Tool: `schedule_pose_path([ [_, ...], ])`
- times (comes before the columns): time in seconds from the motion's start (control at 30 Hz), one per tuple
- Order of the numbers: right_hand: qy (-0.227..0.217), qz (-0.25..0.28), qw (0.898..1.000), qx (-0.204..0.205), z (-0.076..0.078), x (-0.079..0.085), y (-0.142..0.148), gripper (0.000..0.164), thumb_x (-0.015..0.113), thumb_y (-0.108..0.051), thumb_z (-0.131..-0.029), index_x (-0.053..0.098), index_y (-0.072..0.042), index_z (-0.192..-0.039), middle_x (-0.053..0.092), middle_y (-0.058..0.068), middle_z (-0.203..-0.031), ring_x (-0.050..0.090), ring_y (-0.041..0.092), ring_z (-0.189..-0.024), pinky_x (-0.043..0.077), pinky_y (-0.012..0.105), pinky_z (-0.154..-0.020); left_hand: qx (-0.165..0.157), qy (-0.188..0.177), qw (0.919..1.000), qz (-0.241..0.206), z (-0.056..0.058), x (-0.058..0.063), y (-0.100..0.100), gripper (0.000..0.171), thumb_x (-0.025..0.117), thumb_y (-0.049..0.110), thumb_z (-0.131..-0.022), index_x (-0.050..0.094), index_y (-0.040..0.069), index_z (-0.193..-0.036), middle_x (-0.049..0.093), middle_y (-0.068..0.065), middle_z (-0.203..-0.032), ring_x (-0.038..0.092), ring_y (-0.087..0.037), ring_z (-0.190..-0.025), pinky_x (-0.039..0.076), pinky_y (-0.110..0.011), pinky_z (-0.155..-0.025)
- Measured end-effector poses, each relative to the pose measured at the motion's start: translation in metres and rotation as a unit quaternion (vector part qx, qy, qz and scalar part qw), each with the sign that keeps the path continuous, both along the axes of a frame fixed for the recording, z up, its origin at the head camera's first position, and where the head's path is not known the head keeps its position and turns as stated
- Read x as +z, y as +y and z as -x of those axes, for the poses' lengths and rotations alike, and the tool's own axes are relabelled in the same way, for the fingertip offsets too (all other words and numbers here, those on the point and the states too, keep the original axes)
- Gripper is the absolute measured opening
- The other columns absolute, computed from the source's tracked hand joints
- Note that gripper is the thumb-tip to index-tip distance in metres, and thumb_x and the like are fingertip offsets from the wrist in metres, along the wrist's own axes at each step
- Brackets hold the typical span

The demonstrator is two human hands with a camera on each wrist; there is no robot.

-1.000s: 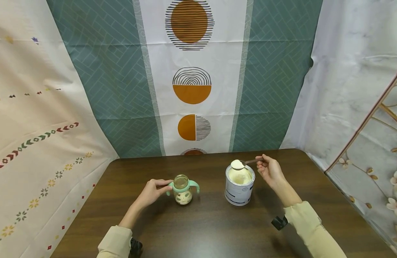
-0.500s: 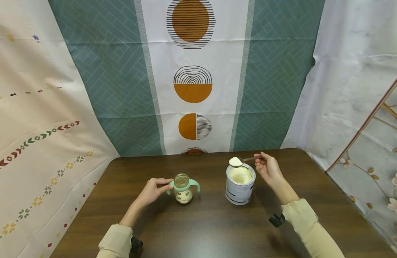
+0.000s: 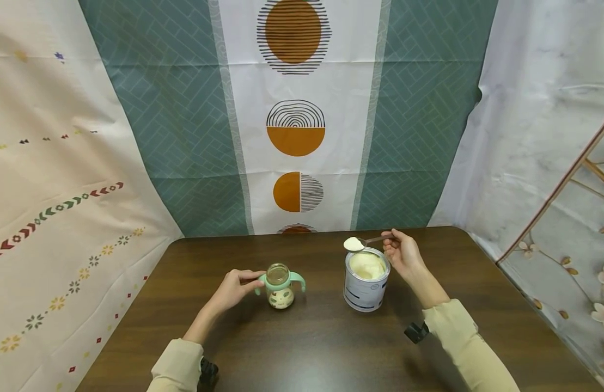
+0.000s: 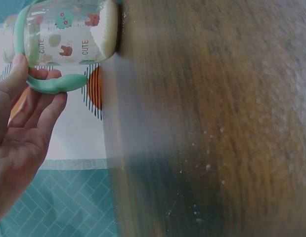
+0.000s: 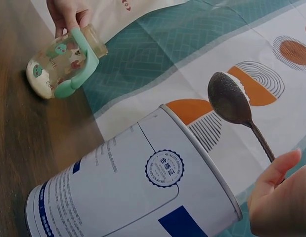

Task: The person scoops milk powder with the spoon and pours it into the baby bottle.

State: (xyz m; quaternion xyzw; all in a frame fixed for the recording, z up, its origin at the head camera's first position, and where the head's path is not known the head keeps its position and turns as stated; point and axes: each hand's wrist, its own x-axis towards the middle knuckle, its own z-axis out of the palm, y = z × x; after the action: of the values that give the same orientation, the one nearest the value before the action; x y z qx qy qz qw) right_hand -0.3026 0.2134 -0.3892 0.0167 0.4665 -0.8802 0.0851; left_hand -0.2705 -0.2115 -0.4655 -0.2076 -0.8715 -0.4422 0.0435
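A clear baby bottle [image 3: 281, 297] with a green two-handled collar and no lid stands upright on the table, cream powder in its bottom. My left hand [image 3: 235, 291] grips its left handle [image 4: 56, 84] between thumb and fingers. To the right stands an open white can [image 3: 364, 292] of pale milk powder [image 3: 366, 265]. My right hand [image 3: 402, 253] pinches the end of a dark spoon [image 5: 231, 98] above the can's far rim. A heap of powder [image 3: 353, 244] fills the spoon's bowl, which points left toward the bottle.
The dark wooden table [image 3: 302, 348] ends at a hanging patterned cloth [image 3: 302, 163] behind the bottle and can. White specks lie on the wood in the left wrist view. A black wrist camera [image 3: 415, 332] sits below the right sleeve.
My right hand has raised the loaded spoon slightly and moved it left, from over the powder to the can's far left rim. My left hand keeps its grip on the bottle.
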Motion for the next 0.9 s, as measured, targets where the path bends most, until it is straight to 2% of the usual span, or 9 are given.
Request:
schedule_pose_path([
  [0.33, 0.0, 0.002, 1.0, -0.004, 0.0, 0.001, -0.007, 0.051, 0.026, -0.017, -0.107, 0.064, -0.008, -0.075, 0.051, -0.002, -0.064, 0.045, 0.005, -0.055, 0.036, 0.011, -0.05, -0.001, -0.001, 1.0, 0.002, 0.0, 0.001, 0.0, 0.034, 0.07, 0.026, -0.088, 0.071, 0.008, -0.117, 0.074, -0.007, -0.108, 0.067, -0.019, -0.101, 0.054, -0.025, -0.079],
  [0.57, -0.002, -0.008, 1.0, -0.005, 0.002, 0.003, -0.014, 0.049, 0.028, -0.018, -0.107, 0.064, -0.009, -0.074, 0.051, -0.002, -0.063, 0.045, 0.005, -0.055, 0.036, 0.011, -0.049, 0.001, 0.0, 1.0, 0.001, 0.001, 0.001, 0.0, 0.034, 0.07, 0.026, -0.088, 0.071, 0.009, -0.117, 0.074, -0.007, -0.108, 0.067, -0.018, -0.101, 0.053, -0.022, -0.079],
  [0.63, 0.013, -0.013, 1.0, -0.006, 0.003, 0.001, -0.016, 0.049, 0.029, -0.018, -0.107, 0.065, -0.01, -0.074, 0.051, -0.003, -0.064, 0.045, 0.004, -0.056, 0.035, 0.01, -0.049, 0.003, 0.001, 1.0, 0.001, 0.001, 0.0, 0.0, 0.034, 0.07, 0.026, -0.088, 0.071, 0.009, -0.117, 0.074, -0.007, -0.108, 0.067, -0.017, -0.101, 0.053, -0.022, -0.079],
  [0.73, 0.06, -0.02, 0.998, 0.008, 0.008, -0.01, -0.015, 0.045, 0.033, -0.02, -0.106, 0.066, -0.012, -0.076, 0.053, -0.006, -0.065, 0.047, 0.001, -0.058, 0.036, 0.009, -0.05, 0.004, -0.001, 1.0, -0.003, 0.0, 0.0, 0.0, 0.035, 0.07, 0.027, -0.087, 0.071, 0.009, -0.117, 0.074, -0.007, -0.108, 0.067, -0.015, -0.1, 0.053, -0.022, -0.078],
  [0.8, 0.092, -0.004, 0.995, 0.026, 0.019, -0.024, -0.012, 0.042, 0.036, -0.019, -0.105, 0.068, -0.01, -0.079, 0.055, -0.004, -0.066, 0.049, 0.002, -0.058, 0.037, 0.009, -0.05, 0.003, -0.005, 1.0, -0.005, 0.0, -0.001, 0.0, 0.035, 0.07, 0.027, -0.087, 0.071, 0.009, -0.117, 0.074, -0.007, -0.108, 0.067, -0.014, -0.1, 0.053, -0.022, -0.078],
  [0.9, 0.104, -0.008, 0.994, 0.031, 0.025, -0.032, -0.01, 0.04, 0.039, -0.021, -0.105, 0.068, -0.01, -0.08, 0.056, -0.004, -0.067, 0.05, 0.002, -0.059, 0.039, 0.01, -0.051, 0.001, -0.009, 0.9999, -0.009, 0.0, -0.002, -0.001, 0.035, 0.07, 0.027, -0.087, 0.071, 0.009, -0.118, 0.074, -0.007, -0.107, 0.067, -0.013, -0.099, 0.053, -0.021, -0.077],
])
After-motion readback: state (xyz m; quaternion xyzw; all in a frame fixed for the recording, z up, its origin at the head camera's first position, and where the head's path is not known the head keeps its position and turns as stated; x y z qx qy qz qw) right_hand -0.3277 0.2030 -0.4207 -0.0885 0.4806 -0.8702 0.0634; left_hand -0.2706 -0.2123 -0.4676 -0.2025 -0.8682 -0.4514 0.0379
